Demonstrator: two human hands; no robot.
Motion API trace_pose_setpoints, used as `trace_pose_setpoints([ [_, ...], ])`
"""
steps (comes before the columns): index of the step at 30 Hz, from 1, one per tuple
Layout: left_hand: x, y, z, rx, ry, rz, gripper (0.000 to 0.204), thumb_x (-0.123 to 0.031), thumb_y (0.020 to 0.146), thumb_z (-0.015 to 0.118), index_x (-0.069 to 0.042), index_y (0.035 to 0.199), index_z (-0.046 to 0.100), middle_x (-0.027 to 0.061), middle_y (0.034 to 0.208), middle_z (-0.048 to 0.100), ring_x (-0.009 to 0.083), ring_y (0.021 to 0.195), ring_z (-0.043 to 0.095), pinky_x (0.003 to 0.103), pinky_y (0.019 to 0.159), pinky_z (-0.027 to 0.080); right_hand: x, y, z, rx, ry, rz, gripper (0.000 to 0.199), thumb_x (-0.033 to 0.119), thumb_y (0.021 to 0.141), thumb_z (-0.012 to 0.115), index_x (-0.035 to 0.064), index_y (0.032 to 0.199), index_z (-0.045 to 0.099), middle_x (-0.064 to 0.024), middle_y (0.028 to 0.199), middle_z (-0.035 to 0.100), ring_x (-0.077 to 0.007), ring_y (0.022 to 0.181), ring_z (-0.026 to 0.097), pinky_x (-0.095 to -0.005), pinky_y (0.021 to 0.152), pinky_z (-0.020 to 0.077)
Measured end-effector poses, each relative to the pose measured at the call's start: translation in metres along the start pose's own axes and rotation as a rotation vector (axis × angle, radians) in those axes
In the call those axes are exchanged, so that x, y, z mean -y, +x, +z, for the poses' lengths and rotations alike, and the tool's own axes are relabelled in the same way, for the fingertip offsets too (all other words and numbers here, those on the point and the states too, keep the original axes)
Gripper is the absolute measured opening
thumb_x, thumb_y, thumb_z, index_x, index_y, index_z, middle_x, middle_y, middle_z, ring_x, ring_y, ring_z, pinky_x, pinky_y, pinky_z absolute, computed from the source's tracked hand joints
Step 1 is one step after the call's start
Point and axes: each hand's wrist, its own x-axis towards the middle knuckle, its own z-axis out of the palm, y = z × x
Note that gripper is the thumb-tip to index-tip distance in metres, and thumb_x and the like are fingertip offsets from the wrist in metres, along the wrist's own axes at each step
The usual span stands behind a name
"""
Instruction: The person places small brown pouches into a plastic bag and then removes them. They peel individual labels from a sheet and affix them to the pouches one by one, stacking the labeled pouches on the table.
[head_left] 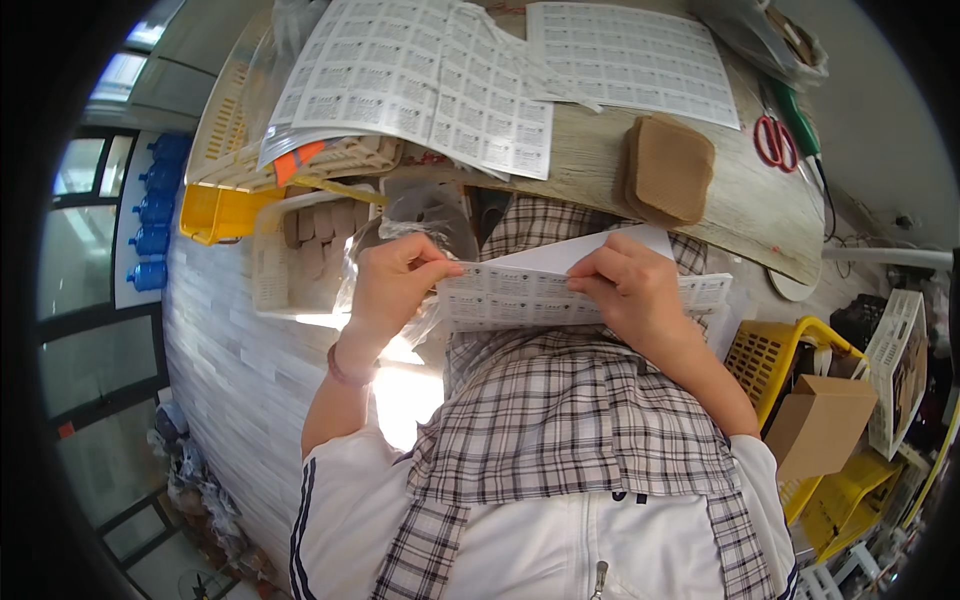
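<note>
Over my lap I hold a printed label sheet [530,310], white with rows of small black print, bent so that part of its plain white back shows. My left hand [398,285] pinches the sheet's left end between thumb and fingertips. Farther right, my right hand [632,285] grips its upper edge, fingers curled against the paper. More printed sheets [390,75] lie overlapping at the table's far left, and another label sheet [635,55] lies flat beside them. A stack of brown cardboard pieces [672,170] sits at the table's near edge, just beyond my right hand.
On the wooden table [770,215], red-handled scissors [776,142] and a green-handled tool [795,118] with a black cord lie at the right. A pale basket [285,270] holding brown pieces stands left of my lap. Yellow crates [765,350] and a cardboard box [822,425] are at the right.
</note>
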Motion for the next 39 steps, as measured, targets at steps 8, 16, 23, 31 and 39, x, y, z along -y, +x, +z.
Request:
trace_pose_setpoints([
  [8, -0.046, -0.011, 0.056, -0.006, 0.132, 0.633, 0.024, 0.003, 0.085, 0.063, 0.001, 0.109, 0.067, 0.0136, 0.102, 0.068, 0.0264, 0.092, 0.065, 0.035, 0.080, 0.050, 0.004, 0.007, -0.001, -0.090, -0.017, -0.182, 0.013, 0.012, 0.071, 0.079, 0.0089, 0.078, 0.068, -0.0045, 0.071, 0.058, -0.0242, 0.068, 0.062, -0.0361, 0.058, 0.0506],
  [16, -0.003, 0.005, 0.042, 0.032, -0.084, 0.397, 0.008, 0.001, 0.086, 0.065, 0.000, 0.092, 0.070, 0.0082, 0.078, 0.066, 0.0175, 0.070, 0.060, 0.028, 0.064, 0.047, -0.043, -0.042, -0.062, -0.158, 0.001, 0.119, 0.014, 0.008, 0.078, 0.077, 0.0053, 0.090, 0.071, -0.0063, 0.077, 0.067, -0.0218, 0.074, 0.066, -0.0314, 0.066, 0.0530],
  [23, 0.000, 0.020, 0.029, 0.079, 0.078, 0.301, 0.010, -0.003, 0.087, 0.064, 0.000, 0.094, 0.070, 0.0098, 0.085, 0.068, 0.0207, 0.077, 0.062, 0.031, 0.073, 0.048, -0.059, -0.059, -0.057, -0.185, 0.330, 0.383, 0.008, 0.005, 0.087, 0.071, 0.0019, 0.095, 0.071, -0.0061, 0.086, 0.072, -0.0128, 0.080, 0.067, -0.0268, 0.072, 0.0528],
  [31, -0.062, 0.034, 0.093, -0.104, 0.104, 0.682, 0.016, -0.004, 0.087, 0.066, -0.002, 0.102, 0.072, 0.0105, 0.090, 0.069, 0.0243, 0.082, 0.065, 0.034, 0.075, 0.050, -0.056, -0.031, -0.034, -0.189, 0.421, 0.352, 0.008, 0.004, 0.089, 0.068, 0.0016, 0.097, 0.070, -0.0056, 0.086, 0.073, -0.0109, 0.079, 0.066, -0.0253, 0.072, 0.0526],
  [39, -0.078, 0.056, 0.130, 0.029, -0.050, 0.547, 0.008, -0.004, 0.083, 0.070, -0.002, 0.090, 0.074, 0.0064, 0.073, 0.063, 0.0161, 0.061, 0.058, 0.028, 0.056, 0.044, -0.068, -0.038, -0.049, -0.306, 0.336, 0.329, 0.013, 0.001, 0.087, 0.070, 0.0022, 0.099, 0.071, -0.0088, 0.094, 0.071, -0.0164, 0.086, 0.067, -0.0274, 0.076, 0.0529],
])
